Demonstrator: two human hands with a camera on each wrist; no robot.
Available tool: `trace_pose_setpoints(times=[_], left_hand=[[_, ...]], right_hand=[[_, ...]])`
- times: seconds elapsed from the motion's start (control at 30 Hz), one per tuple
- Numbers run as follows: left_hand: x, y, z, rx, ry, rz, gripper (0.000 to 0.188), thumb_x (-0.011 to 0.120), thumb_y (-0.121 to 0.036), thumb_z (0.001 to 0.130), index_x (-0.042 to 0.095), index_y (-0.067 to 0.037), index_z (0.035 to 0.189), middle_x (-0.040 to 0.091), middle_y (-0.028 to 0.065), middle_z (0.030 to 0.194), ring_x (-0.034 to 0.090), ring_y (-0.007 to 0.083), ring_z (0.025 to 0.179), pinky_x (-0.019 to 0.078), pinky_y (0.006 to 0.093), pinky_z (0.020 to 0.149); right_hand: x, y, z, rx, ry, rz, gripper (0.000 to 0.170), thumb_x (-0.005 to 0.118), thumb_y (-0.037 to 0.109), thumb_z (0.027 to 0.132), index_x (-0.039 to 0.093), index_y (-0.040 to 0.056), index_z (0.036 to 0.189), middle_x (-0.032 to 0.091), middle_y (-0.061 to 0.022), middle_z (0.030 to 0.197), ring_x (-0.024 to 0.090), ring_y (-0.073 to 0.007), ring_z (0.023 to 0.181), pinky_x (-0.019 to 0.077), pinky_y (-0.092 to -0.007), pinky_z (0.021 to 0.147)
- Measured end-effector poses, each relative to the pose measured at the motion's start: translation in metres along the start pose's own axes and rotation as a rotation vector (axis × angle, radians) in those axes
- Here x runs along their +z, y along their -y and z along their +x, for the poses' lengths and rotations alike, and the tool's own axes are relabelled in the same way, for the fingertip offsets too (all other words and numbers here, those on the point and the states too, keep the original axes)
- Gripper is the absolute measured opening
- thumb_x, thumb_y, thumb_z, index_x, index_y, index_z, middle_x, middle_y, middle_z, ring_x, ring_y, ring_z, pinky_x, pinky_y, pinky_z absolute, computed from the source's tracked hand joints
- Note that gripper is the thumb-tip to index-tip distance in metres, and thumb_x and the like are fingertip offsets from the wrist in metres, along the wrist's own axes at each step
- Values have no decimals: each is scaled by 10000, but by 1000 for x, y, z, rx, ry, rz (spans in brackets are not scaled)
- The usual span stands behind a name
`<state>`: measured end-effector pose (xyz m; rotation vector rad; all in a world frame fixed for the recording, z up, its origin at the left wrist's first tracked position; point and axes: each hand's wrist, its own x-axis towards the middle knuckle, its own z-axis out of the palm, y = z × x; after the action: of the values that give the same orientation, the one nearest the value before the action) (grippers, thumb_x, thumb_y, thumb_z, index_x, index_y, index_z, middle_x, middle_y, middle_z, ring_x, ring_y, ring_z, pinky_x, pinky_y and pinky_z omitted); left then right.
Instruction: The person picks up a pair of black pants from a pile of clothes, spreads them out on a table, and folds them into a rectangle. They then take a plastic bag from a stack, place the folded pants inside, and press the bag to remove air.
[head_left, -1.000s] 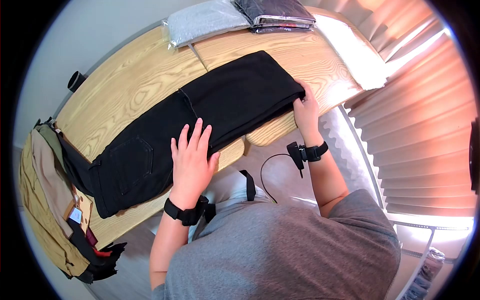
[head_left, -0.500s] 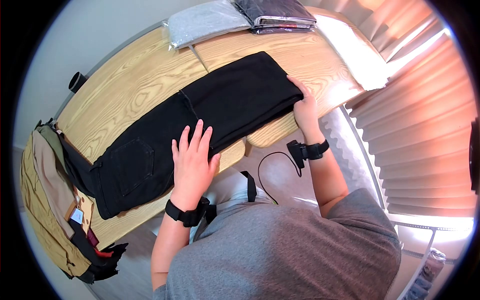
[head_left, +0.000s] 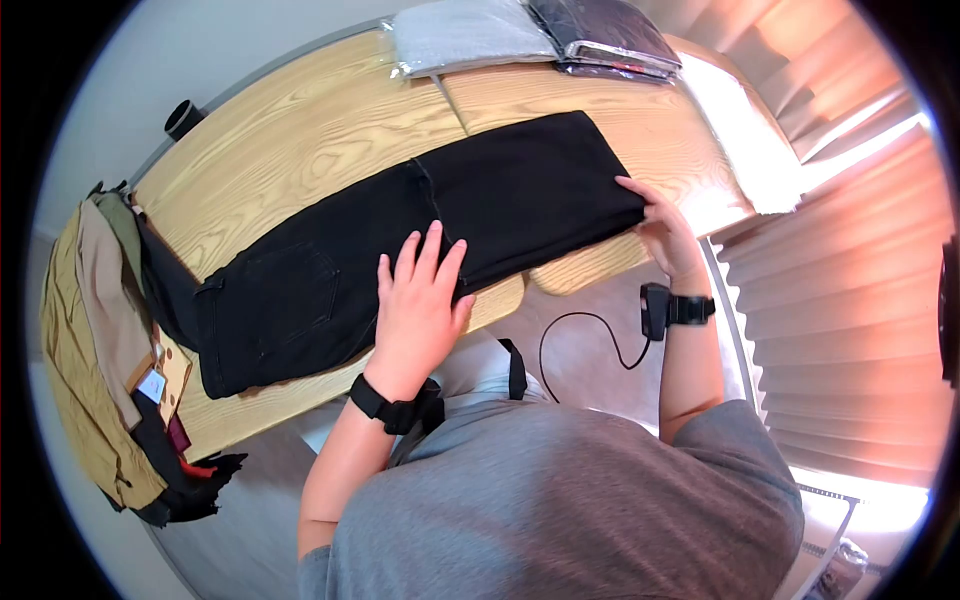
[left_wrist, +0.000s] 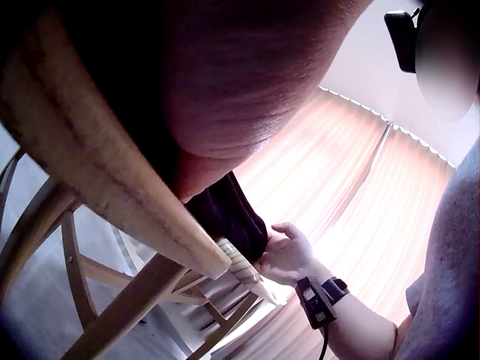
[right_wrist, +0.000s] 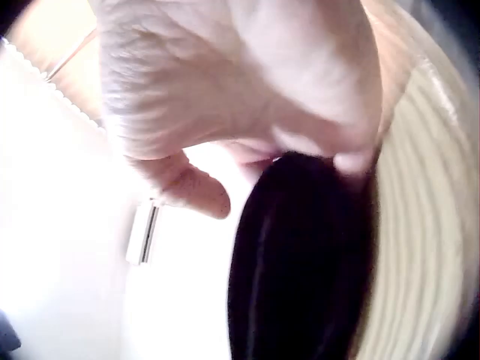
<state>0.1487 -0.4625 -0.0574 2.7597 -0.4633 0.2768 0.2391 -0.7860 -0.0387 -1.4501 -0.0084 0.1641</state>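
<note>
Black jeans (head_left: 520, 190) lie folded lengthwise on the wooden table, with a back pocket and the waistband toward the left end. My left hand (head_left: 420, 310) rests palm down on their near edge around the middle, fingers spread and straight. At the right end, my right hand (head_left: 672, 235) touches the near corner of the folded legs with its fingers. In the right wrist view, the thumb (right_wrist: 199, 193) stands apart from the dark fold (right_wrist: 300, 262). The left wrist view shows mostly the left palm (left_wrist: 240, 90), its fingers hidden.
Several garments (head_left: 100, 330) with tags hang over the table's left end. Plastic-wrapped grey clothing (head_left: 470, 35) and a dark wrapped stack (head_left: 610, 40) lie at the back. A black cup-like object (head_left: 183, 120) stands at the far edge. Curtains (head_left: 840, 350) hang on the right.
The head view has shifted, so the table and jeans appear farther right. My right hand has loosened at the jeans' corner and its wrist has swung outward. My left hand stays flat on the jeans.
</note>
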Motion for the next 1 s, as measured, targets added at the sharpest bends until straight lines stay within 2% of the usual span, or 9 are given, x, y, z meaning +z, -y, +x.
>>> trace_pose_setpoints(times=[0.07, 0.17, 0.23, 0.3, 0.37, 0.63, 0.73, 0.83, 1.0], left_hand=[[2, 2, -1, 3, -5, -18, 618, 696, -254, 782, 459, -114, 1336, 334, 139, 1458, 337, 345, 1319, 309, 590, 1033], [2, 2, -2, 10, -16, -24, 616, 684, -254, 786, 453, -115, 1341, 332, 137, 1461, 339, 349, 1315, 310, 584, 1032], [2, 3, -2, 21, -32, -14, 607, 682, -256, 781, 463, -115, 1331, 353, 143, 1444, 350, 346, 1304, 320, 580, 1024], [3, 4, -3, 19, -47, -25, 605, 686, -256, 776, 473, -114, 1324, 363, 148, 1438, 348, 346, 1307, 321, 580, 1025], [5, 6, -4, 24, -56, -31, 605, 692, -254, 772, 482, -105, 1318, 365, 153, 1437, 347, 347, 1310, 319, 584, 1027], [5, 6, -4, 15, -50, -51, 626, 703, -253, 773, 472, -94, 1332, 324, 166, 1459, 323, 358, 1328, 304, 593, 1040], [1, 7, -7, 31, -90, -70, 626, 699, -205, 768, 459, -68, 1330, 305, 174, 1465, 303, 357, 1340, 297, 582, 1053], [-8, 13, -19, 119, -258, -245, 562, 678, -120, 752, 496, -16, 1274, 387, 178, 1412, 377, 349, 1292, 348, 523, 1034], [-7, 22, -59, 45, -316, -38, 457, 632, -36, 740, 563, 32, 1187, 538, 152, 1274, 522, 301, 1138, 435, 414, 922]], right_hand=[[17, -2, 3, 12, -368, -101, 335, 631, 134, 887, 561, 33, 1198, 592, -32, 1049, 528, -73, 886, 389, -170, 633], [32, -24, 4, 33, -485, 145, 284, 688, 108, 850, 582, 52, 1107, 605, -7, 994, 552, -73, 809, 393, -186, 585], [12, -47, 8, 7, -376, 336, 262, 709, 41, 810, 601, 72, 1047, 628, 0, 932, 578, -91, 675, 386, -201, 514], [6, -58, 11, 155, -423, 562, 256, 693, 4, 806, 608, 68, 1040, 645, -28, 992, 627, -139, 811, 473, -229, 632], [31, -44, 5, 156, -362, 713, 297, 650, -34, 820, 589, 47, 1100, 627, -75, 1125, 566, -210, 1100, 424, -328, 1005], [106, -39, -8, 288, -173, 786, 416, 595, -46, 848, 503, 39, 1244, 550, -94, 1257, 515, -256, 1181, 405, -369, 1041], [115, -49, -10, 141, -201, 697, 411, 566, -60, 855, 484, 7, 1253, 535, -106, 1262, 513, -253, 1178, 406, -373, 1047], [124, -50, -14, 1, -213, 597, 431, 560, -68, 847, 477, 3, 1264, 534, -102, 1254, 517, -245, 1167, 412, -371, 1038], [127, -51, -15, 21, -238, 589, 480, 566, -80, 826, 461, 6, 1287, 545, -94, 1229, 529, -240, 1145, 413, -365, 1024]])
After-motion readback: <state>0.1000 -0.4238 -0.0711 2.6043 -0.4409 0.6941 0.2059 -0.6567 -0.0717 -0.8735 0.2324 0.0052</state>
